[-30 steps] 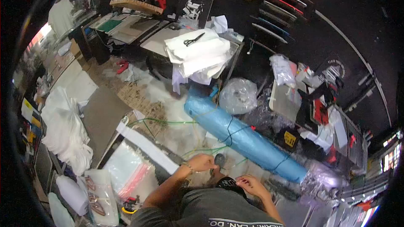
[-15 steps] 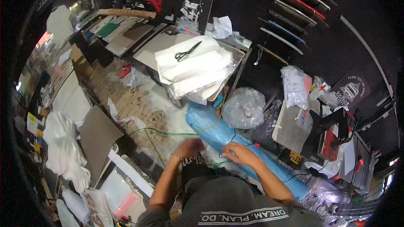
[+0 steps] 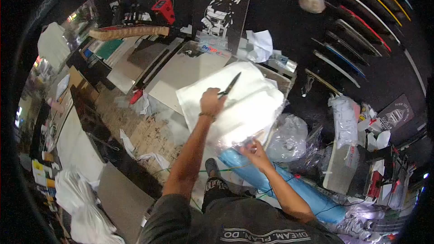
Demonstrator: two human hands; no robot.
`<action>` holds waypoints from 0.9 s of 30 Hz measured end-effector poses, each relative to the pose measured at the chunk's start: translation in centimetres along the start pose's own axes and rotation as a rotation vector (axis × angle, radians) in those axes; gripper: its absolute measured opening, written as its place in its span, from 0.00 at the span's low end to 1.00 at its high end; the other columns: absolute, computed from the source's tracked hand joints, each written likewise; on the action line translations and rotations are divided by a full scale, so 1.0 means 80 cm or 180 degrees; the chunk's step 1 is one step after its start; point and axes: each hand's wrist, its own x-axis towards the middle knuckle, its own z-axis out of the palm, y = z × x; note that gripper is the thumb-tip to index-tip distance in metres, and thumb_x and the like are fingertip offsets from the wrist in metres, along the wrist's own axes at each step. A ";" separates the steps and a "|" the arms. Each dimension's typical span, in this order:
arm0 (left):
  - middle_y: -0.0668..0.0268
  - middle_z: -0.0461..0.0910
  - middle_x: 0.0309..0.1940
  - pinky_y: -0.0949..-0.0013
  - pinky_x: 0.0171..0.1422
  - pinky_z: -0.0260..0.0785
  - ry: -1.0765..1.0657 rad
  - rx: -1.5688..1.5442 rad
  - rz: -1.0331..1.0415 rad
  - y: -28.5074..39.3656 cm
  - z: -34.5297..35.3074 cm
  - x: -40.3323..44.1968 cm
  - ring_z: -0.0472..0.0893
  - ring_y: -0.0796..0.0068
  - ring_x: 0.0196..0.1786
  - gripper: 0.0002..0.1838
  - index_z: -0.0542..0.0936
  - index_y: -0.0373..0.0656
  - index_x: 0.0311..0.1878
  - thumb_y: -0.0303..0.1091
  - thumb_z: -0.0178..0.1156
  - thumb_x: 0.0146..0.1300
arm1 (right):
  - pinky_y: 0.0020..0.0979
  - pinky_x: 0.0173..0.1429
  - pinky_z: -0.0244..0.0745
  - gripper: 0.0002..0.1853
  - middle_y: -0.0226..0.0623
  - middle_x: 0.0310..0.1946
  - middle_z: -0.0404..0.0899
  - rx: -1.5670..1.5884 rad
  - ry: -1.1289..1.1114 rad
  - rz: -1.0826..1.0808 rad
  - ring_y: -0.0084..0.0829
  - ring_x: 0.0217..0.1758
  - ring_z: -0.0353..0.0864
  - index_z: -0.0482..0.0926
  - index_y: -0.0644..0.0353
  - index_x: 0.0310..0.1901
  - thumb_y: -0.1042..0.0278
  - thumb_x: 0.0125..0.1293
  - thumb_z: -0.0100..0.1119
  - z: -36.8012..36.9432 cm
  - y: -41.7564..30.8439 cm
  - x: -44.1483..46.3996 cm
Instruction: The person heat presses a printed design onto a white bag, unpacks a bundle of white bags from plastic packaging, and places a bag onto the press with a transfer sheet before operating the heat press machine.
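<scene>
Black scissors [image 3: 232, 85] lie on a stack of white fabric [image 3: 253, 104], blade pointing away to the upper right. My left hand [image 3: 211, 103] has its fingers closed around the scissors' handle, which it mostly hides. At the near edge of the stack, my right hand [image 3: 257, 156] is bent with its fingers drawn together at clear plastic [image 3: 233, 141]; the exact grip is small and hard to see. Just below that hand runs a long blue plastic-wrapped roll [image 3: 244, 169].
The stack rests on a grey table [image 3: 169, 79]. A clear plastic bag [image 3: 289, 138] bulges to its right. White cloth [image 3: 83, 208] and a brown board [image 3: 122, 194] are at left. A green cord crosses the floor near my foot [image 3: 211, 166].
Both hands have moved forward from close to my body. My left hand has reached the scissors and taken the handle; my right hand has come up to the stack's near edge. The view has shifted.
</scene>
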 end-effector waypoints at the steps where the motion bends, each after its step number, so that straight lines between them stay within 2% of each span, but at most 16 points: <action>1: 0.53 0.82 0.46 0.50 0.55 0.73 0.0131 0.0246 0.0164 -0.013 0.020 0.011 0.80 0.52 0.51 0.23 0.83 0.40 0.50 0.47 0.70 0.59 | 0.41 0.62 0.76 0.60 0.54 0.69 0.64 0.0855 0.0502 0.0494 0.44 0.63 0.74 0.42 0.55 0.81 0.44 0.60 0.75 0.021 0.000 0.031; 2: 0.53 0.81 0.46 0.48 0.54 0.71 -0.0220 0.0659 0.0151 -0.010 0.024 0.018 0.79 0.52 0.52 0.24 0.82 0.40 0.51 0.48 0.69 0.59 | 0.45 0.66 0.72 0.72 0.55 0.77 0.51 0.0959 0.0868 0.0848 0.47 0.73 0.65 0.29 0.55 0.81 0.36 0.53 0.77 0.030 -0.006 0.067; 3: 0.53 0.81 0.46 0.47 0.53 0.70 -0.0548 0.1063 0.0155 -0.008 0.026 0.025 0.77 0.52 0.52 0.25 0.81 0.40 0.52 0.49 0.68 0.59 | 0.45 0.66 0.72 0.72 0.55 0.77 0.51 0.0944 0.0901 0.0894 0.47 0.73 0.65 0.29 0.55 0.81 0.36 0.53 0.77 0.039 -0.025 0.096; 5: 0.54 0.81 0.44 0.47 0.52 0.70 -0.0481 0.0676 0.0431 -0.025 0.045 0.035 0.78 0.51 0.51 0.20 0.81 0.40 0.46 0.44 0.68 0.56 | 0.69 0.74 0.52 0.75 0.57 0.80 0.40 0.1545 0.1537 0.1411 0.55 0.82 0.46 0.27 0.57 0.80 0.27 0.50 0.73 0.054 -0.049 0.132; 7: 0.55 0.82 0.46 0.51 0.56 0.72 -0.1281 0.0660 0.0221 -0.026 0.040 0.055 0.80 0.52 0.51 0.23 0.80 0.40 0.49 0.45 0.67 0.54 | 0.70 0.71 0.54 0.78 0.57 0.79 0.44 0.1629 0.1869 0.1572 0.54 0.80 0.52 0.27 0.61 0.80 0.25 0.47 0.74 0.061 -0.063 0.164; 10: 0.53 0.83 0.45 0.52 0.55 0.75 -0.0990 -0.0296 0.0130 -0.053 -0.002 0.095 0.83 0.49 0.48 0.21 0.81 0.38 0.44 0.43 0.69 0.52 | 0.62 0.69 0.60 0.79 0.57 0.76 0.49 0.1888 0.1908 0.1539 0.50 0.76 0.58 0.29 0.67 0.79 0.25 0.46 0.74 0.061 -0.048 0.195; 11: 0.54 0.84 0.44 0.53 0.56 0.75 -0.0842 -0.0467 0.0025 -0.077 -0.015 0.115 0.83 0.50 0.48 0.18 0.82 0.39 0.42 0.40 0.71 0.52 | 0.52 0.65 0.68 0.77 0.60 0.72 0.57 0.1305 0.2058 0.1693 0.50 0.72 0.64 0.35 0.74 0.77 0.26 0.45 0.75 0.054 -0.027 0.201; 12: 0.54 0.84 0.44 0.54 0.55 0.76 -0.0404 -0.0369 0.0107 -0.116 -0.018 0.134 0.83 0.50 0.47 0.17 0.82 0.41 0.43 0.36 0.72 0.51 | 0.43 0.61 0.76 0.77 0.62 0.68 0.65 0.0721 0.2187 0.1838 0.49 0.68 0.71 0.41 0.82 0.74 0.27 0.45 0.76 0.051 -0.015 0.201; 14: 0.57 0.85 0.45 0.55 0.55 0.77 -0.0326 0.0032 -0.0507 -0.165 -0.046 0.174 0.84 0.51 0.49 0.18 0.80 0.41 0.47 0.32 0.71 0.53 | 0.39 0.57 0.77 0.74 0.61 0.64 0.67 0.0742 0.2477 0.1685 0.46 0.62 0.74 0.44 0.83 0.73 0.28 0.45 0.77 0.060 -0.024 0.188; 16: 0.54 0.86 0.47 0.54 0.59 0.76 -0.0467 0.0111 -0.0865 -0.246 -0.039 0.199 0.84 0.49 0.51 0.21 0.79 0.40 0.53 0.32 0.69 0.56 | 0.36 0.52 0.78 0.72 0.60 0.61 0.70 0.0754 0.2762 0.1541 0.43 0.56 0.78 0.48 0.84 0.72 0.29 0.45 0.77 0.070 -0.037 0.178; 17: 0.52 0.84 0.51 0.54 0.61 0.74 -0.0691 -0.0151 -0.1017 -0.317 -0.010 0.207 0.83 0.49 0.55 0.23 0.78 0.39 0.56 0.33 0.69 0.58 | 0.36 0.49 0.78 0.69 0.59 0.58 0.71 0.1171 0.2662 0.1608 0.41 0.52 0.78 0.52 0.83 0.70 0.30 0.46 0.78 0.074 -0.042 0.179; 19: 0.49 0.78 0.64 0.54 0.68 0.71 -0.1278 -0.0207 -0.1891 -0.352 0.019 0.218 0.78 0.51 0.65 0.30 0.73 0.34 0.65 0.34 0.67 0.62 | 0.37 0.47 0.78 0.65 0.57 0.56 0.72 0.1621 0.2639 0.1649 0.38 0.49 0.79 0.56 0.82 0.68 0.32 0.46 0.78 0.073 -0.048 0.181; 21: 0.49 0.77 0.64 0.54 0.67 0.71 -0.1457 0.0817 -0.1090 -0.384 0.037 0.207 0.79 0.52 0.63 0.28 0.74 0.33 0.63 0.36 0.67 0.64 | 0.35 0.47 0.79 0.60 0.56 0.55 0.72 0.1534 0.2353 0.1652 0.38 0.49 0.80 0.59 0.78 0.65 0.32 0.47 0.78 0.070 -0.052 0.180; 23: 0.49 0.78 0.62 0.54 0.65 0.73 -0.1129 0.0623 -0.0735 -0.405 0.066 0.191 0.80 0.52 0.61 0.27 0.75 0.33 0.63 0.38 0.67 0.65 | 0.39 0.51 0.77 0.56 0.54 0.56 0.72 0.1664 0.2321 0.1568 0.38 0.52 0.79 0.60 0.73 0.63 0.34 0.48 0.79 0.068 -0.062 0.173; 25: 0.49 0.80 0.58 0.53 0.61 0.76 -0.0869 0.0491 -0.0208 -0.388 0.078 0.176 0.82 0.53 0.58 0.28 0.75 0.34 0.63 0.41 0.67 0.65 | 0.45 0.67 0.68 0.61 0.52 0.66 0.67 0.2077 0.1956 0.1281 0.44 0.66 0.71 0.53 0.71 0.72 0.36 0.51 0.77 0.065 -0.063 0.167; 27: 0.49 0.81 0.56 0.52 0.57 0.78 -0.1036 0.0506 0.0219 -0.239 0.001 0.173 0.83 0.53 0.56 0.30 0.75 0.34 0.65 0.43 0.67 0.65 | 0.46 0.68 0.67 0.58 0.51 0.65 0.68 0.2299 0.2012 0.1180 0.43 0.66 0.71 0.52 0.71 0.70 0.39 0.53 0.77 0.064 -0.050 0.170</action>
